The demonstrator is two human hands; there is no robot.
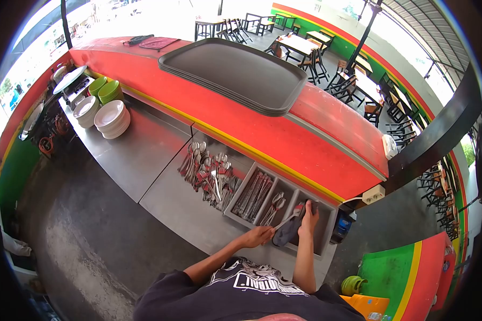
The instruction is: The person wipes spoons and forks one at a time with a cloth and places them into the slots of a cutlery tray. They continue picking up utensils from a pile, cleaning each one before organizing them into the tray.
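My left hand [258, 236] is closed around the handle end of a metal spoon [286, 221], which slants up to the right. At the spoon's reddish-reflecting head, my right hand [308, 219] grips a dark grey cloth [287, 234] that hangs down between the hands. Both hands are over the right part of a grey cutlery tray [235, 214]. Its left compartment holds several dark, plastic-wrapped bundles [254, 195], and loose spoons [275, 207] lie in a middle one. Left of the tray, a heap of spoons and forks [209, 172] is spread on the steel counter [163, 184].
Stacked white plates [112, 119] and green bowls [110, 92] stand at the counter's far left. Dark serving trays [233, 75] rest on the red ledge [198, 99] ahead. A socket strip [373, 195] and a blue-black container [343, 226] sit on the right.
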